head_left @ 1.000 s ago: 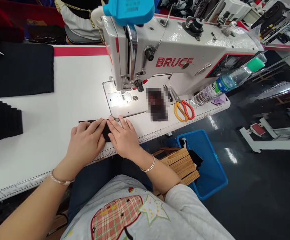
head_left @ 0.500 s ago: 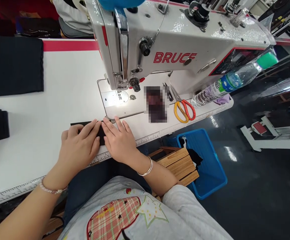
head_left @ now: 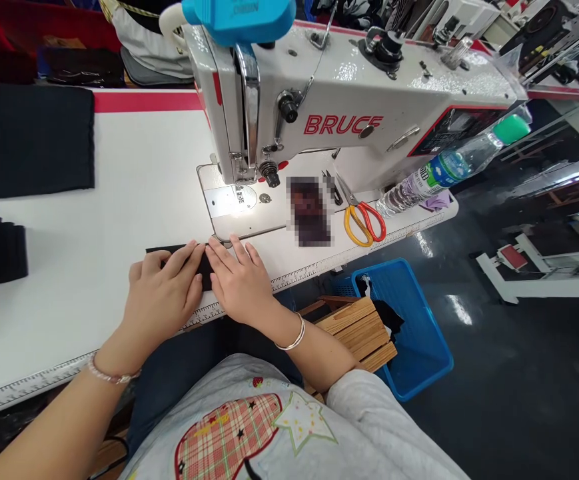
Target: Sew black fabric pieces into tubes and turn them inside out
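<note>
A narrow black fabric strip (head_left: 169,250) lies flat on the white sewing table, just in front of the machine's lit needle plate (head_left: 230,201). My left hand (head_left: 162,290) presses down on the strip's left part, and my right hand (head_left: 236,280) rests on its right end. Their fingertips nearly meet, and the hands hide most of the strip. My right fingertips are close to the front edge of the needle plate. The presser foot (head_left: 240,175) of the white BRUCE sewing machine (head_left: 344,123) stands behind them, away from the strip.
Two stacks of pleated black fabric (head_left: 29,143) lie at the table's left. Orange-handled scissors (head_left: 364,225), a pixelated object (head_left: 310,211) and a water bottle (head_left: 434,177) sit right of the needle. Below the table's edge are a blue basket (head_left: 404,327) and a slatted wooden crate (head_left: 354,333).
The whole view has shifted slightly with my head. Both hands stay on the black strip, and I see no clear change in their hold.
</note>
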`<state>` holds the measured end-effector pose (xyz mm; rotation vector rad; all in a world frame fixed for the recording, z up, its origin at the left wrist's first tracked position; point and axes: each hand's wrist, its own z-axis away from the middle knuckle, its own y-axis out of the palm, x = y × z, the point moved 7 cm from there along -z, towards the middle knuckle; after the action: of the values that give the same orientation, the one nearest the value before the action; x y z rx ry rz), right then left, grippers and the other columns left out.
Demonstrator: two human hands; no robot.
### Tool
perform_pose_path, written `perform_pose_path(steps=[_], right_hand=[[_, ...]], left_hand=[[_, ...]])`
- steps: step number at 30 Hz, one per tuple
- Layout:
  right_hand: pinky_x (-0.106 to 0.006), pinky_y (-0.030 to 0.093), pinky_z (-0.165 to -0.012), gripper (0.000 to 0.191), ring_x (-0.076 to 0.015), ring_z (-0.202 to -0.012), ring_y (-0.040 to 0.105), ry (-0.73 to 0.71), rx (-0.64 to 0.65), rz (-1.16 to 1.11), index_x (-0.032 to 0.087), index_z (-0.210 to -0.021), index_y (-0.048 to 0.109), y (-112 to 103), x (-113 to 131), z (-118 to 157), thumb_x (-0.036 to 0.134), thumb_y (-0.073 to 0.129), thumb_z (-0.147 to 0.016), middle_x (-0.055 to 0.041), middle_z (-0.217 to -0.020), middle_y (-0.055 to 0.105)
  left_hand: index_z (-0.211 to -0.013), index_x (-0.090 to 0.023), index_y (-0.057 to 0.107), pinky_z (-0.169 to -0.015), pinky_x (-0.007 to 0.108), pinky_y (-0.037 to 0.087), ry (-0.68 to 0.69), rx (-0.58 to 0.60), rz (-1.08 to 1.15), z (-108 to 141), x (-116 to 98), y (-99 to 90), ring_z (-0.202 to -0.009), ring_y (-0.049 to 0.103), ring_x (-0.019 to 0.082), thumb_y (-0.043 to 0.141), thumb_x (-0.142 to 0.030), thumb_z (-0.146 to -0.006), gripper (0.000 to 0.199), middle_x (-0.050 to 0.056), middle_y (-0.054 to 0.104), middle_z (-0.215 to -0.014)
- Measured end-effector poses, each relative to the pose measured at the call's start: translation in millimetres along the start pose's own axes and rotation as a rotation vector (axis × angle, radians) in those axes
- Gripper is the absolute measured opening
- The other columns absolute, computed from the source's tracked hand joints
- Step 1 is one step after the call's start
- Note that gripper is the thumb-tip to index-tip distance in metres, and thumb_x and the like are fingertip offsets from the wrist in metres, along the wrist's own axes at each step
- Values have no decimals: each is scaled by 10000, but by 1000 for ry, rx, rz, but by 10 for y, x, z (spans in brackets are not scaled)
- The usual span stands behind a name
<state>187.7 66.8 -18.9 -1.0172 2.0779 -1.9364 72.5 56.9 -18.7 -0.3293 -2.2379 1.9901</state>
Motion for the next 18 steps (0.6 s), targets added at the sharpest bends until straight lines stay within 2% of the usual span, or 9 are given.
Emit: perform_pose_path(steps=[5,13,18], right_hand=[[-459,222,-1199,493,-292,-1473,228,5,-4,19,149,-1472,389,8,-2,1,287,268,-1014,-6,-1568,363],[-467,226,-1198,495,-290,-1472,226,5,-18,28,159,-1478,383,58,-14,11,291,288,-1011,-7,-1574,351],[-482,220,-1200,497,-291,-1472,225,-3,-26,14,156,-1476,391,82,-24,11,293,297,-1008,-17,-1569,361]], left_hand=[[-1448,-171,448,-848,519,349,10,-6,7,8,3,6,-1079,470,372,318,-347,-968,528,62,512,-1456],[-1456,-186,430,-839,507,361,29,-7,-20,10,18,114,-1096,467,357,310,-346,-979,517,40,474,-1491],[-1447,-173,443,-840,508,383,33,-36,-18,38,-5,95,-1084,476,347,317,-340,-978,514,53,479,-1489]])
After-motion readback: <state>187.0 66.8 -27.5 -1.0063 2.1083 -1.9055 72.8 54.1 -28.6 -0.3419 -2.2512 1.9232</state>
